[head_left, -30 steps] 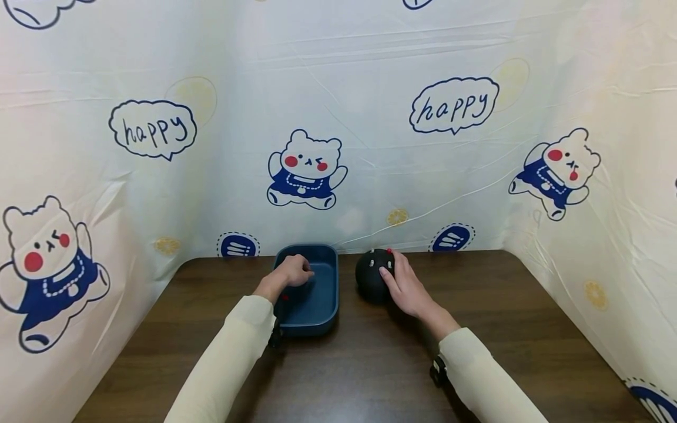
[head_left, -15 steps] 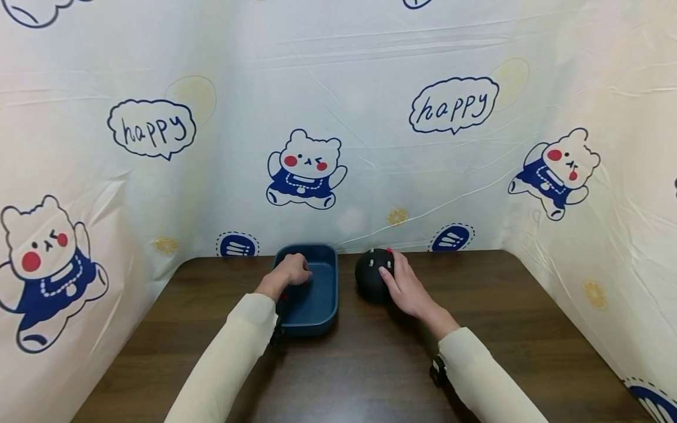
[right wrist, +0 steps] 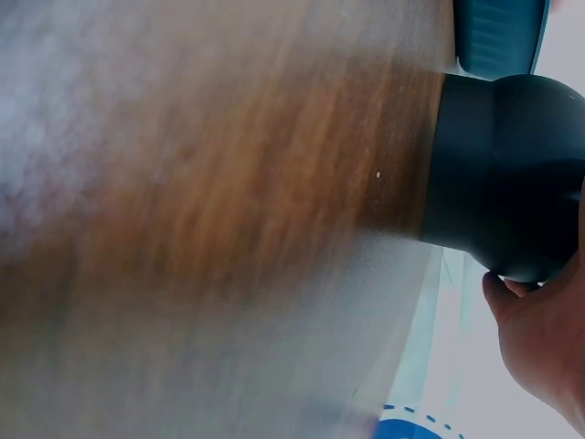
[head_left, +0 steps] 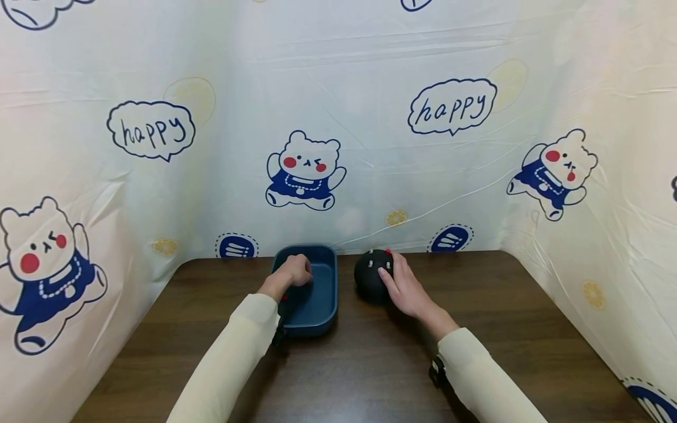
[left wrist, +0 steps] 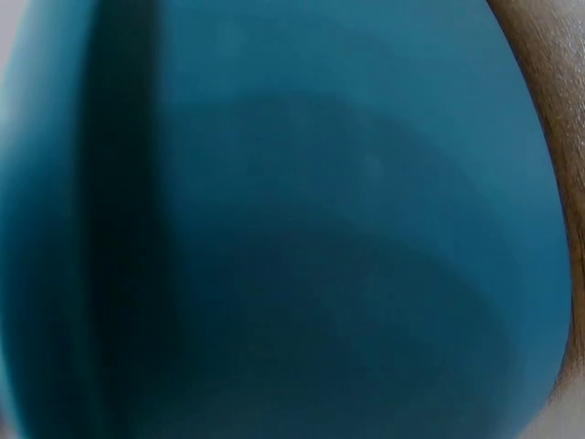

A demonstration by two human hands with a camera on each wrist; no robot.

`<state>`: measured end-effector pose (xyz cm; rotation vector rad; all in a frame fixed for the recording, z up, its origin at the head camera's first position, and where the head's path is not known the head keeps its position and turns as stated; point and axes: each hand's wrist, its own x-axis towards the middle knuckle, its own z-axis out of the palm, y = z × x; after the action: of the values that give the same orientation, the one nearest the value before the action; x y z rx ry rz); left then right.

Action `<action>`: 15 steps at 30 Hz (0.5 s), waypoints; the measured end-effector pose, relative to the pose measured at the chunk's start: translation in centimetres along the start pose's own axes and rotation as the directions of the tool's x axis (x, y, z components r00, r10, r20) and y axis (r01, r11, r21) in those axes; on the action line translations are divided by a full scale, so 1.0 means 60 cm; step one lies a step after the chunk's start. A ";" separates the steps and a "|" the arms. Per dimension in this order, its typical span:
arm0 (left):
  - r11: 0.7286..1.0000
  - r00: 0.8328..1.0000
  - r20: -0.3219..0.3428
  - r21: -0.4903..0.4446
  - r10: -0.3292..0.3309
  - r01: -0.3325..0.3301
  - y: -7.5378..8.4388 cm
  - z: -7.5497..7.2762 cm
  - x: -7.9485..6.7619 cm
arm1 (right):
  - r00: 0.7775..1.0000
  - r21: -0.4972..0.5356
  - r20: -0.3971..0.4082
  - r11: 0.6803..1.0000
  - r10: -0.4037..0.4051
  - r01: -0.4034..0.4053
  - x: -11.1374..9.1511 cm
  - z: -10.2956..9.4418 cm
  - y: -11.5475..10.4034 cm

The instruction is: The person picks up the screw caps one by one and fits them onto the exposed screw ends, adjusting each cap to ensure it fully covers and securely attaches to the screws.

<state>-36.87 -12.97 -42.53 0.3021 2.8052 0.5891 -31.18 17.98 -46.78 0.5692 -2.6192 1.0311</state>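
My left hand (head_left: 296, 270) is over the blue basin (head_left: 309, 329), fingers bent down into it. Its fingertips are hidden, so whether they pinch anything does not show. A small red spot (head_left: 284, 298) appears beside the left wrist; what it is cannot be made out. To the right, my right hand (head_left: 407, 288) grips a black ball-shaped object (head_left: 370, 282) from its right side, thumb over the front. In the right wrist view, this black object (right wrist: 512, 165) has a flat-ended base on the table. Small silvery pieces (head_left: 371, 264) and a red one (head_left: 388, 251) sit on its top.
The brown wooden table (head_left: 349, 376) carries both things near its back edge. A white cloth (head_left: 365, 176) printed with bears hangs behind it and on both sides. In the left wrist view, the basin's blue surface (left wrist: 366, 183) fills most of the picture.
My left hand has dipped slightly, and its fingertips have gone out of sight behind the hand. My right hand and the black ball-shaped object have stayed in place.
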 end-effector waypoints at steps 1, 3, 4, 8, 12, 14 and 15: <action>1.000 1.000 0.001 -0.008 0.001 -0.001 0.000 0.000 0.001 | 1.000 0.000 -0.001 1.000 0.001 -0.001 0.000 -0.001 0.000; 1.000 1.000 -0.001 -0.016 0.001 -0.001 0.003 -0.001 0.001 | 1.000 -0.001 0.000 1.000 0.004 -0.004 0.001 -0.002 -0.001; 1.000 1.000 -0.002 -0.017 -0.002 0.002 0.004 0.000 0.002 | 1.000 0.003 -0.002 1.000 0.004 -0.004 0.001 -0.003 -0.001; 1.000 1.000 -0.013 -0.014 -0.023 0.023 0.008 0.001 0.003 | 1.000 0.000 -0.006 1.000 0.004 -0.004 0.001 -0.004 -0.001; 0.998 0.998 -0.011 -0.015 -0.069 0.069 0.011 0.008 0.007 | 1.000 -0.003 0.004 1.000 0.016 -0.016 0.000 -0.002 0.001; 0.996 0.996 -0.009 -0.007 -0.090 0.090 0.013 0.012 0.011 | 1.000 -0.003 0.012 1.000 0.019 -0.019 0.000 0.000 0.002; 0.995 0.995 -0.008 0.001 -0.096 0.096 0.014 0.013 0.014 | 1.000 -0.003 0.016 1.000 0.021 -0.021 0.001 0.000 0.003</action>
<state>-37.29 -11.71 -43.05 0.1646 2.8096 0.5685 -31.30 18.08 -46.90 0.5526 -2.6451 1.0331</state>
